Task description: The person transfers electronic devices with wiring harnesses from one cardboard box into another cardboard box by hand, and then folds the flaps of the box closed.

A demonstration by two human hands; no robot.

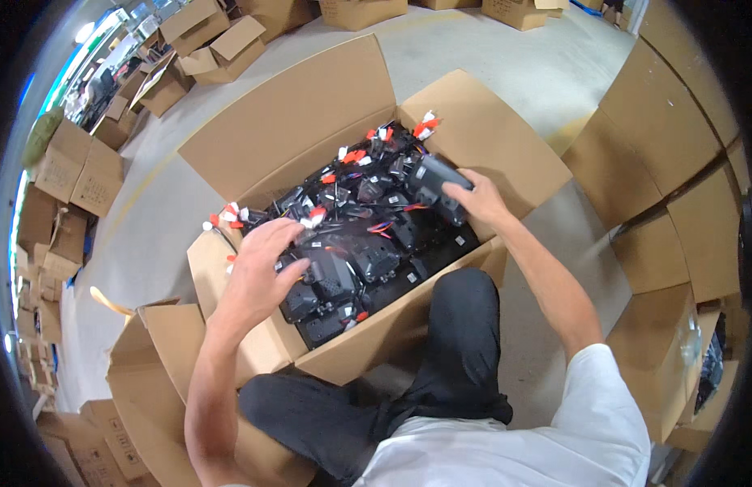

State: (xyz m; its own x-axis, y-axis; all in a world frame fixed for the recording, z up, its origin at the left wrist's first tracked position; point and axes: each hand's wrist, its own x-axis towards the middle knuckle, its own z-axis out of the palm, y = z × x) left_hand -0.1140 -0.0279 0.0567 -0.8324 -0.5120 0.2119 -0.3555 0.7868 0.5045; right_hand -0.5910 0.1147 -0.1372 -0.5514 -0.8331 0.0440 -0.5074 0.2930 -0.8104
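Note:
A large open cardboard box (453,114) stands in front of my knees, filled with black plastic units (376,258) and their wires. Many of the wires end in red and white connectors (356,156). My right hand (481,199) grips one black plastic unit (433,185) near the box's right side, thumb on top; its underside is hidden. Over the box's left part hovers my left hand (270,256), its thumb spread from the fingers and nothing visible in it. Black units and loose wires lie just beside that hand.
Tall cardboard cartons (644,122) are stacked close on the right. Another open carton (149,381) sits against the box at the lower left. More cartons (222,53) line the far and left sides of the grey floor (287,89). The box's flaps stick outward.

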